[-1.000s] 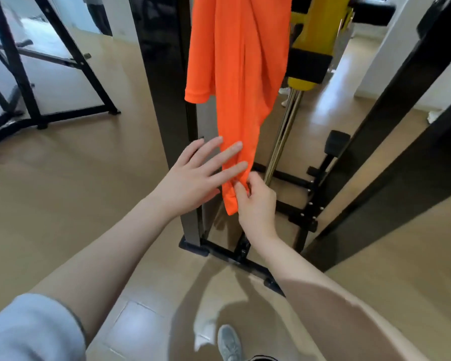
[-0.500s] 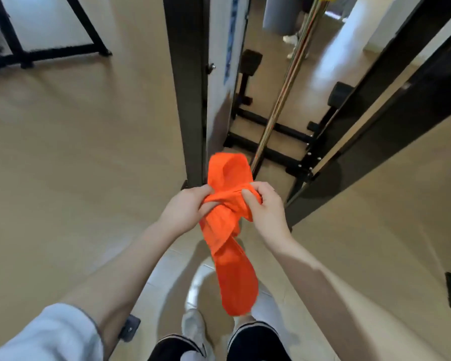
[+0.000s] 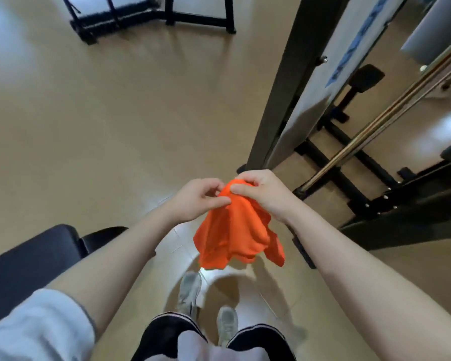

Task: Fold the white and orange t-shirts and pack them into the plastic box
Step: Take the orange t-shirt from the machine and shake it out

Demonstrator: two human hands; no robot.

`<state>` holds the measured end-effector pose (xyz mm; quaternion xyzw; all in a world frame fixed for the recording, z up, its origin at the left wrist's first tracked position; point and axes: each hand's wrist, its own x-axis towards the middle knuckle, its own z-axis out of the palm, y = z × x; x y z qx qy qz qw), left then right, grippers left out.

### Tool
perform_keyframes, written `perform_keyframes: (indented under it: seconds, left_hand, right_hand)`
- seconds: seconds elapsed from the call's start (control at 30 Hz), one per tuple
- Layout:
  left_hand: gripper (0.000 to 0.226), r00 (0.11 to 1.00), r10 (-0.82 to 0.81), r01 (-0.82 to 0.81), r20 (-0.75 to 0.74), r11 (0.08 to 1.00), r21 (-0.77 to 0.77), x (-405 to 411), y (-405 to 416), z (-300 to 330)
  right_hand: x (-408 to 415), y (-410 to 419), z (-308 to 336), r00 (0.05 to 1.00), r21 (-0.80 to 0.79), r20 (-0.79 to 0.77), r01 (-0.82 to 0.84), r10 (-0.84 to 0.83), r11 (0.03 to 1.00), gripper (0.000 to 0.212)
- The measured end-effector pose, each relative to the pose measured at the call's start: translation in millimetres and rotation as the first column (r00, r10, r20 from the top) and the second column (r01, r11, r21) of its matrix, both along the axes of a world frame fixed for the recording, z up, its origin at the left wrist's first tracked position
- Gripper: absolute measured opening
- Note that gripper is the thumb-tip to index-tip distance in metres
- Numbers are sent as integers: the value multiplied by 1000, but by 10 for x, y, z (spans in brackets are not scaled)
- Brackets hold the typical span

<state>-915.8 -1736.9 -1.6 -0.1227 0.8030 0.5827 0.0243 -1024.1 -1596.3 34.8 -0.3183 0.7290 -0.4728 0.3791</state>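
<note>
Standing on one tan floor, largest thing in view. One black upright post with a pale panel beside it at right, one slanted metal bar further right. One black frame at top left, one dark padded bench at lower left. One orange t-shirt, bunched, hangs in the air above the floor between both arms. Two hands: left hand pinches its top edge with thumb and fingers, right hand clenches the same bunched top. Two grey shoes below. White t-shirt and plastic box not visible.
</note>
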Motion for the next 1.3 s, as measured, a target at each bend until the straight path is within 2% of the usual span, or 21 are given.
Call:
perform_keyframes:
  seconds: [0.1,0.2,0.23,0.3,0.4,0.47,0.53,0.6,0.63,0.73,0.8,0.87,0.93,1.0,1.1,1.17,1.23,1.27,1.3]
  left_hand:
    - [18,986,156,-160,58,983,89,360,132,-102]
    - [37,963,217,-236,160,966,109,748,281,-233]
    - [35,949,257,-280,184,954,109,874,328,-249]
    - [15,898,380,-413,220,902,128,1077,399,-260]
    - [11,779,589,-622,215,770,143,1302,438,-168]
    - [15,668,716,-744,204,639,193,1381,433,-55]
    - [16,529,814,-837,242,453,307,1424,421,120]
    - [16,414,874,-848,255,269,456,1417,351,297]
    - [17,359,894,-846,268,191,497,1448,300,380]
    - [17,237,930,-832,281,45,553,1606,144,531]
    - [17,186,944,-818,273,-6,576,1723,102,623]
    - [12,162,950,-787,268,-39,615,1835,114,731]
    - [7,138,953,-746,269,-78,661,1979,140,846]
    - [6,102,955,-714,279,-125,689,2165,143,956]
    - [7,38,952,-655,305,-207,727,2445,109,1099]
    - [8,4,947,-621,322,-250,743,2618,67,1151]
    - [7,-3,945,-585,328,-267,766,2777,16,1161]
    - [7,-2,945,-566,327,-271,779,2848,-16,1155]
    - [7,-5,945,-548,326,-275,790,2915,-50,1136]
  right_hand:
    - [65,-36,9,995,-11,-46,-89,88,996,19]
    - [205,-107,7,992,-74,86,-89,96,993,21]
    - [243,-144,10,988,-100,135,-65,78,993,22]
    - [308,-224,0,978,-142,210,16,14,990,23]
    - [400,-343,-95,956,-123,260,172,-136,977,19]
    - [464,-448,-149,929,-117,312,244,-197,963,13]
    - [549,-550,-205,952,-85,247,207,-181,975,32]
    - [666,-561,-225,991,-52,91,101,-96,994,49]
    - [788,-540,-237,998,-47,51,23,-21,999,49]
    - [1216,-345,-420,976,-17,79,-203,203,979,26]
    - [1522,-181,-575,938,-1,200,-290,284,957,17]
    - [1794,-82,-755,904,23,242,-369,353,929,28]
    - [2030,-94,-901,899,81,161,-423,407,902,42]
    - [2215,-191,-986,915,139,49,-403,400,904,47]
    - [2408,-379,-1038,911,197,-178,-337,372,921,41]
    - [2498,-496,-1024,909,181,-244,-298,336,937,37]
    - [2582,-605,-1005,880,126,-341,-306,330,944,16]
    - [2620,-654,-1002,872,108,-360,-314,332,943,7]
    - [2662,-692,-986,885,94,-337,-306,320,947,8]
